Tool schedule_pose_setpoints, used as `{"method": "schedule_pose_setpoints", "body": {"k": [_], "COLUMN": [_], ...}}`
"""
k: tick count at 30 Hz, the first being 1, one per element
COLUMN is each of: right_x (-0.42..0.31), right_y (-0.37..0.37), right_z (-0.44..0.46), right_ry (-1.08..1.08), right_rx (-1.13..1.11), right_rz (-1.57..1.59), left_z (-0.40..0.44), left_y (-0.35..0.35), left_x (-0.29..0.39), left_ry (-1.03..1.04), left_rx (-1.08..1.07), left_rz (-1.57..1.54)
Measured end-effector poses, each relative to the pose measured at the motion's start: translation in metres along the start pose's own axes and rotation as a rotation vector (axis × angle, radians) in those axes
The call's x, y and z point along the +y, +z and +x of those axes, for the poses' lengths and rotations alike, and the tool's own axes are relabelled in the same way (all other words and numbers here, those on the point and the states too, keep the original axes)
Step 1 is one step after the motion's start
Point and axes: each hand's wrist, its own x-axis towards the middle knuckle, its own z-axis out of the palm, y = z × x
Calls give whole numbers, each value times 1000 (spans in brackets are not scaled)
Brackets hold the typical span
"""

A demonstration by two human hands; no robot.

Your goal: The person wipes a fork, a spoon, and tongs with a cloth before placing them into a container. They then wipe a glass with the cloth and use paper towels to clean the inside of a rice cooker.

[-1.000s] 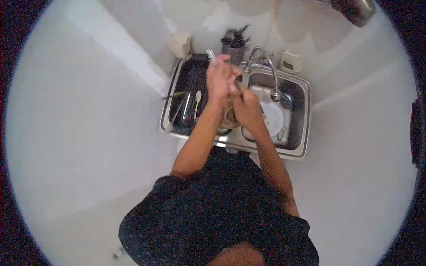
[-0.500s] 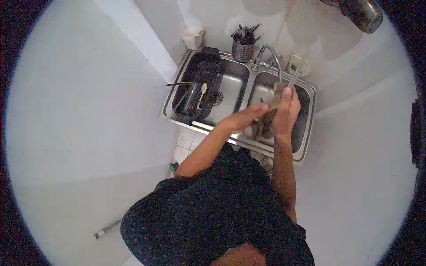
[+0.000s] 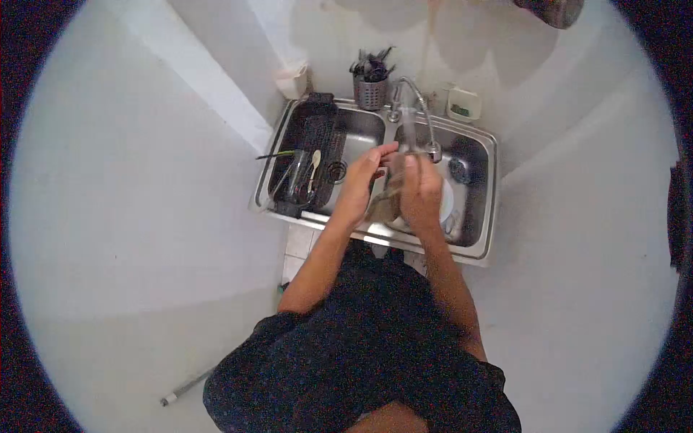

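Over the divider of the double sink (image 3: 372,229), my right hand (image 3: 421,191) is closed around a motion-blurred utensil (image 3: 408,130). A pale, narrow part of it rises above my fist, and a brownish flat part shows below, between my hands. Its exact kind is too smeared to tell. Just left of it is my left hand (image 3: 359,184), its fingers apart and partly bent, beside the utensil; whether they touch it I cannot tell. A white plate or bowl (image 3: 447,202) in the right basin is partly hidden behind my right hand.
In the left basin a black dish rack (image 3: 321,133) holds a clear glass-like item and a pale spoon (image 3: 315,166). Behind stand a perforated cutlery holder (image 3: 372,94), the faucet (image 3: 412,81) and a white soap tray (image 3: 463,105). A dark scrubber (image 3: 459,170) lies in the right basin.
Both hands and the utensil have shifted left, toward the divider. My left hand's fingers have drawn back from the utensil. The plate and scrubber in the right basin have come into view.
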Motion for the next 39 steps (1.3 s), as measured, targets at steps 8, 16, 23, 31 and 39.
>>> {"method": "schedule_pose_setpoints", "body": {"k": [8, 16, 23, 31, 39], "right_x": [-35, -14, -37, -26, 8], "right_y": [-12, -35, -81, -67, -53], "right_z": [-7, -24, 0, 18, 43], "right_ry": [71, 62, 83, -471, -443], "right_rx": [-242, -431, -197, -250, -122], "right_rz": [184, 84, 284, -342, -549], "left_z": [1, 18, 13, -3, 0], "left_y": [9, 8, 0, 29, 26], "left_x": [29, 37, 30, 33, 33], "left_ry": [-8, -22, -107, -97, -157], "left_rx": [-59, 200, 75, -197, -115], "left_rz": [27, -291, -275, 91, 94]}}
